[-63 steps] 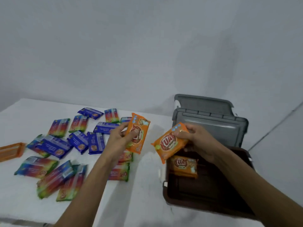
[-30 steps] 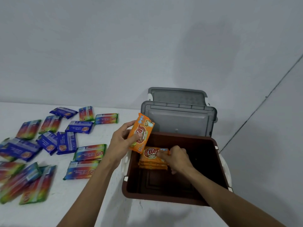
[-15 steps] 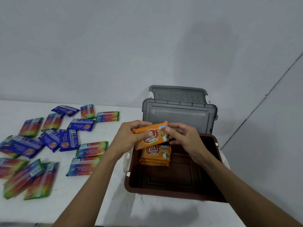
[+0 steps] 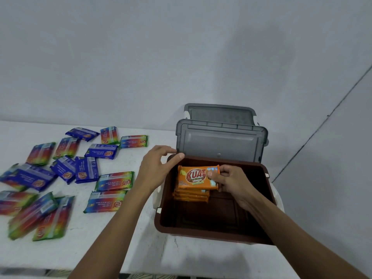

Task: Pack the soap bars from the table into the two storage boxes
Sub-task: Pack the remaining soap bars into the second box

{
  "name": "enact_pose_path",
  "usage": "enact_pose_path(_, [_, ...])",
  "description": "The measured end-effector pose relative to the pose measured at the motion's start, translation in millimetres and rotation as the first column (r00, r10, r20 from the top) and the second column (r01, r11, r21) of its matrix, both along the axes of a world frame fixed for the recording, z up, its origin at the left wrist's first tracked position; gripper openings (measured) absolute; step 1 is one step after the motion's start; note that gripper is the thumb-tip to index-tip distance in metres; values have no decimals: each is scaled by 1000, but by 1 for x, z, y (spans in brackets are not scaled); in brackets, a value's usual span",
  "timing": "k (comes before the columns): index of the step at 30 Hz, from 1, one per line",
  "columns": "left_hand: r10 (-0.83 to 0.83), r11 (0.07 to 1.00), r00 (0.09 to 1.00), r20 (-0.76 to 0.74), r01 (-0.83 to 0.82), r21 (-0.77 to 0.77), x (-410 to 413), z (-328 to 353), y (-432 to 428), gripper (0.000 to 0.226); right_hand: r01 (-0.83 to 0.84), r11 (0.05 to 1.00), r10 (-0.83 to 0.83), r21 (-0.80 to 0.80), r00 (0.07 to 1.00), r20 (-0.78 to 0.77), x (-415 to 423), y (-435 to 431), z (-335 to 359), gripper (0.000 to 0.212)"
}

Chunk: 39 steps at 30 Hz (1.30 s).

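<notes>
Soap bars point(image 4: 105, 201) in rainbow and blue wrappers are scattered flat all over the left side of the white table point(image 4: 141, 248). Just right of them sits the brown storage box point(image 4: 211, 232), lid off. In its far left corner there's a stack of orange soap bars point(image 4: 191, 195). The right hand point(image 4: 231, 182) is pinching the right end of the top orange bar point(image 4: 193, 177), which lies on that stack. Left hand point(image 4: 155, 170) holds nothing, fingers loosely spread, tips right at the box's far left rim, can't tell if they actually touch it. Two grey lids point(image 4: 221, 143) stand propped up behind the box.
</notes>
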<state>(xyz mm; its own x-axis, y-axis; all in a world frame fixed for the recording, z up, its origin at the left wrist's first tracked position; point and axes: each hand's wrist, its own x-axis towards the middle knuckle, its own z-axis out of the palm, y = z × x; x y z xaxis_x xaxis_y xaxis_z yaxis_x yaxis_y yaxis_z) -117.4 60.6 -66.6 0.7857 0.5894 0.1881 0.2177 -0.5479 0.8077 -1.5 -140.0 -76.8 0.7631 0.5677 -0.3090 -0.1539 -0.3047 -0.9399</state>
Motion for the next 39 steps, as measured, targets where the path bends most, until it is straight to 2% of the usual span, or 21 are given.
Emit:
enact_pose_path(2, [-14, 1000, 995, -95, 15, 2, -3, -4, 3, 59, 16, 999, -17, -40, 1000, -16, -3, 4, -6, 29])
enact_pose_path(5, [-39, 996, 996, -81, 32, -86, -8, -8, 3, 66, 43, 992, -47, -114, 998, -30, -10, 14, -17, 24])
enact_pose_path(8, [-66, 990, 997, -45, 60, -128, -11, -9, 2, 66, 117, 971, -102, -209, 991, 81, -13, 23, -23, 24])
enact_pose_path(10, [-103, 983, 992, -75, 90, -163, -14, -9, 2, 71, 136, 950, -85, -283, 979, 186, -11, 28, -22, 30])
enact_pose_path(14, [-179, 964, 978, -106, 153, -218, -22, -21, 8, 47, 108, 878, 72, -466, 933, 352, -8, 35, -18, 43])
enact_pose_path(18, [-219, 942, 972, -87, 187, -280, -29, -26, 8, 43, 54, 882, 49, -467, 977, 205, -11, 31, -11, 42])
enact_pose_path(24, [-252, 924, 966, -62, 220, -313, -32, -25, 6, 40, 15, 883, 78, -470, 981, 177, -18, 26, -4, 36])
enact_pose_path(26, [-280, 919, 957, -81, 242, -311, -35, -22, 6, 42, 16, 819, 180, -574, 942, 283, -19, 24, 3, 40])
enact_pose_path(28, [-290, 921, 951, -105, 247, -300, -43, -23, 12, 44, 103, 737, 304, -668, 832, 464, -24, 25, 10, 48])
enact_pose_path(29, [-279, 927, 953, -120, 234, -295, -49, -24, 16, 45, 145, 731, 335, -667, 775, 535, -28, 27, 14, 51])
enact_pose_path(32, [-228, 928, 963, -146, 169, -331, -74, -27, 39, 42, 162, 825, 308, -542, 674, 671, -49, 46, 37, 47])
enact_pose_path(35, [-158, 927, 979, -129, 102, -360, -111, -28, 75, 33, 56, 906, 283, -420, 659, 697, -71, 83, 55, 33])
enact_pose_path(39, [-50, 948, 993, -110, 13, -319, -171, -28, 133, 30, -109, 916, 362, -386, 638, 680, -108, 152, 63, 33])
